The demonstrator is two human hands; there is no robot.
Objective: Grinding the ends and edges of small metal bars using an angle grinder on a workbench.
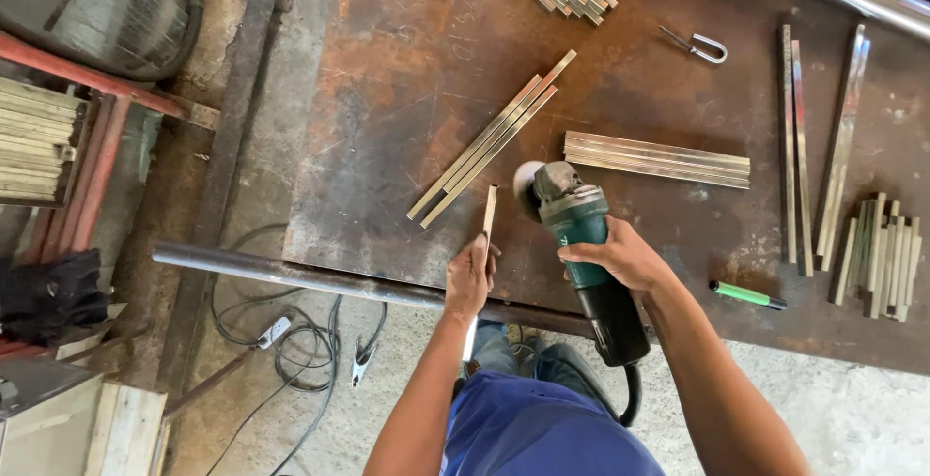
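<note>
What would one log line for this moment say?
left hand: holds strip on table | right hand: grips grinder | disc beside strip

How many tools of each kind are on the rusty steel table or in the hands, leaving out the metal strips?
Grinder, held in the right hand: 1
Green marker: 1
Metal hook: 1
Total: 3
</note>
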